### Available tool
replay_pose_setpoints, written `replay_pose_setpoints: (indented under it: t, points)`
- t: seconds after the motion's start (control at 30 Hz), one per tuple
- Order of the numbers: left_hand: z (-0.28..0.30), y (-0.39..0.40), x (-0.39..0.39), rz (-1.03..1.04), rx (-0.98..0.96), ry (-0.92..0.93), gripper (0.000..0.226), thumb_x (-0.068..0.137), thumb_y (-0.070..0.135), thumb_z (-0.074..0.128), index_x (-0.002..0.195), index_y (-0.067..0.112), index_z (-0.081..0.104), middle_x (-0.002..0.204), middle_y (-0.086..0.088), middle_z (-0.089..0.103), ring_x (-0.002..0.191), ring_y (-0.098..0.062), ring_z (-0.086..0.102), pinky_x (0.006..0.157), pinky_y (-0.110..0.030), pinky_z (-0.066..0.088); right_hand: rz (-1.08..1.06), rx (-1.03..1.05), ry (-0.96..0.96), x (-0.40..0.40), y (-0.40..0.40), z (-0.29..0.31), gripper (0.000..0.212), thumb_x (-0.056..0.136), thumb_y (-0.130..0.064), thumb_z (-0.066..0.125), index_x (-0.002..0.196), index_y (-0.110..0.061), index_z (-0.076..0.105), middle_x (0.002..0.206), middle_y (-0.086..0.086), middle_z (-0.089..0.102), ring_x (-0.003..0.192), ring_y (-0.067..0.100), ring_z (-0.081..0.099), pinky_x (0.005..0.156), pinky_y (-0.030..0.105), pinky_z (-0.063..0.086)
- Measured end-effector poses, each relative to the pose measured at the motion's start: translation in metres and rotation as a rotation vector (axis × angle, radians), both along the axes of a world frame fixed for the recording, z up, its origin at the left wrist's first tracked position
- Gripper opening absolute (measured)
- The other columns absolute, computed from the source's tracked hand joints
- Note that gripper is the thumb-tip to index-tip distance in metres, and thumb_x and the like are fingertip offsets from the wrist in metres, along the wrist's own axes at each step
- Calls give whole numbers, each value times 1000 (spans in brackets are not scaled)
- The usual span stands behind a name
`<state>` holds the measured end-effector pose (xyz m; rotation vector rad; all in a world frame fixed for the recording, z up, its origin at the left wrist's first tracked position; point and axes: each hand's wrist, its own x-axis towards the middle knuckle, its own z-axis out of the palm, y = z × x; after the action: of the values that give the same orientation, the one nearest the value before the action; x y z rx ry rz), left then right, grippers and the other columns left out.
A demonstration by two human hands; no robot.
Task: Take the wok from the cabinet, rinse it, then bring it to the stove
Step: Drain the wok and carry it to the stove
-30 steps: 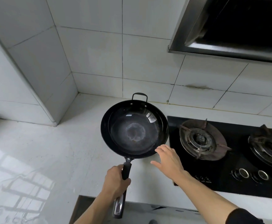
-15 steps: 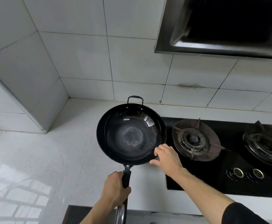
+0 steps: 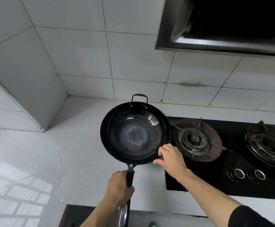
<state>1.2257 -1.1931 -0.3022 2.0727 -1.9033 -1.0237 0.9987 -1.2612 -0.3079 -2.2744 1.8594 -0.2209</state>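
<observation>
A black wok (image 3: pixel 135 133) with a long handle and a small loop handle at its far side is held level above the white counter, just left of the stove. My left hand (image 3: pixel 119 188) is closed around the long handle. My right hand (image 3: pixel 170 157) touches the wok's near right rim, fingers curled on the edge and thumb underneath. The black glass gas stove (image 3: pixel 228 182) lies to the right, and its left burner (image 3: pixel 196 140) sits right beside the wok.
A second burner (image 3: pixel 267 145) is at the far right, with two control knobs (image 3: pixel 246 174) near the stove's front. A range hood (image 3: pixel 223 25) hangs overhead. White counter (image 3: pixel 51 158) stretches left, with tiled walls behind and a tiled pillar at the left.
My right hand has moved from hovering near the wok to gripping its right rim. The wok sits slightly closer to the left burner, and the view has shifted a little left.
</observation>
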Motion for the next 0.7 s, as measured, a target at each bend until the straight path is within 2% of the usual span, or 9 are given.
replay_pose_setpoints:
  t: [0.1,0.2,0.3,0.4,0.53,0.7]
  points:
    - [2,3,4,-21,4,-41,20,73,16,65,80,19,46,78,4,51,65,-15,51,47,-17,34,11,2,5,1,6,-2,38,80,-54,70,89,-19,59,90,-9,56,93,13,48,76,25,32]
    - [4,5,4,-38,13,-51,22,73,18,66,83,20,46,82,3,52,67,-15,52,48,-18,36,1,-1,-19,-1,11,-3,37,79,-52,72,87,-18,59,88,-9,55,91,13,48,75,25,31]
    - [5,8,-3,-48,25,-26,23,74,20,67,88,19,49,87,1,56,73,-15,57,54,-19,44,-11,-2,-37,-5,11,-3,36,79,-49,73,90,-17,61,91,-8,57,94,14,48,77,25,34]
    - [3,13,-13,-30,32,16,27,73,24,68,94,18,52,87,2,56,72,-13,56,50,-16,39,-36,-4,-48,-10,10,-1,35,79,-46,75,93,-17,62,94,-7,58,98,14,50,81,27,39]
    - [0,19,-20,-6,-11,-13,37,76,26,68,110,16,53,98,1,55,82,-15,56,62,-19,44,-52,24,-23,-9,8,1,37,78,-48,75,95,-17,62,96,-7,59,99,14,49,81,27,39]
    - [3,19,-14,-60,-35,-59,37,79,33,66,110,18,54,94,5,51,81,-13,54,64,-21,45,-52,19,-19,-8,10,2,36,79,-48,74,96,-18,63,96,-7,58,99,13,51,77,25,39]
